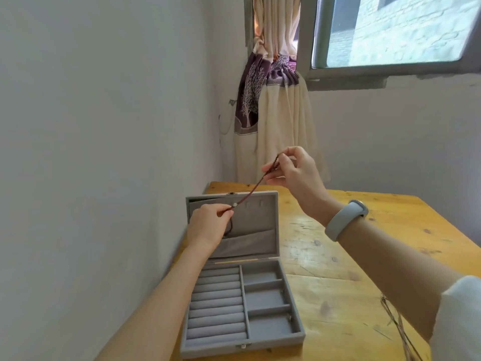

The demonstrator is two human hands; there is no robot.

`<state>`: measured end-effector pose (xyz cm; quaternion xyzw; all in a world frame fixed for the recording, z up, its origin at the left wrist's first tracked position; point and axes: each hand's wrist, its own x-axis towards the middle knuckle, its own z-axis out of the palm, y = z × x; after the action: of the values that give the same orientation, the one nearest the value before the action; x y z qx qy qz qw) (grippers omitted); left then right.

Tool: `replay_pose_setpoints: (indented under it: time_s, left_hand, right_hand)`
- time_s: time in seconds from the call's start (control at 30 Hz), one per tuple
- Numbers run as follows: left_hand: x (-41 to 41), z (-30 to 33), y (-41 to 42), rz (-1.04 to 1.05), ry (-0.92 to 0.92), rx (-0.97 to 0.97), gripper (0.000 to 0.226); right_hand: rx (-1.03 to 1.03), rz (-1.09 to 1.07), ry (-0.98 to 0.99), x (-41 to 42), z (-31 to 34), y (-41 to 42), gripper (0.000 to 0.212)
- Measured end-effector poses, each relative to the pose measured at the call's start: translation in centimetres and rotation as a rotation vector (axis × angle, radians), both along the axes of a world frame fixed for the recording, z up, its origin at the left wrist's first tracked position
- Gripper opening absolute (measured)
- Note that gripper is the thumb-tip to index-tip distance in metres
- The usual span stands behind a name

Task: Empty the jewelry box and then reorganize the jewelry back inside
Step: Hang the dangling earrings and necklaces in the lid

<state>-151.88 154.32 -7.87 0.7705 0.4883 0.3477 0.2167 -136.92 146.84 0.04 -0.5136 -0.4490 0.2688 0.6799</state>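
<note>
both hands up over the box (242, 303) here, and there's a cord (253, 187) stretched tight between them. the left hand (208, 226) pinches the low end between thumb and forefinger, other fingers curled in, right in front of the open lid (263, 230), with a short dark tail of cord dangling below the pinch. a small pale bead (235, 204) sits on the cord just past those fingertips. the right hand (291, 169) is higher and further back, pinching the top end with thumb and forefinger, remaining fingers loosely fanned beneath, a pale grey band (345, 220) on its wrist. the cord runs on a slant, clear of the box, in the air. the box sits open on the wooden table (364, 269) against the left wall, lid upright, ring rolls on the left, three compartments on the right, nothing visible in them. another thin strand (398, 327) lies on the table near the right sleeve (458, 321).
</note>
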Motion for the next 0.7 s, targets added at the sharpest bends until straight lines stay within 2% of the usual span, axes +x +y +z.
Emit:
replay_pose_setpoints:
  time_s: [0.2, 0.3, 0.4, 0.53, 0.63, 0.7]
  left_hand:
    - [0.9, -3.0, -0.6, 0.052, 0.341, 0.275, 0.029]
    - [0.9, -4.1, -1.1, 0.086, 0.433, 0.34, 0.03]
    - [0.2, -4.8, -1.8, 0.094, 0.425, 0.401, 0.029]
    - [-0.9, -7.3, -1.3, 0.014, 0.485, 0.662, 0.017]
    - [-1.7, -8.1, -1.4, 0.013, 0.533, 0.704, 0.013]
    - [-2.1, -8.3, -1.5, 0.026, 0.507, 0.728, 0.012]
  right_hand:
    - [-0.085, 0.002, -0.094, 0.4, -2.4, 1.7, 0.021]
    - [-0.127, 0.017, -0.114, 0.4, -3.2, 2.4, 0.02]
    - [-0.151, 0.041, -0.12, 0.1, -3.5, 3.3, 0.02]
    - [-0.16, 0.097, -0.186, -1.1, -3.4, 4.3, 0.02]
    - [-0.154, 0.158, -0.177, -2.1, -3.5, 4.6, 0.019]
    - [-0.183, 0.157, -0.251, -2.5, -4.5, 4.8, 0.019]
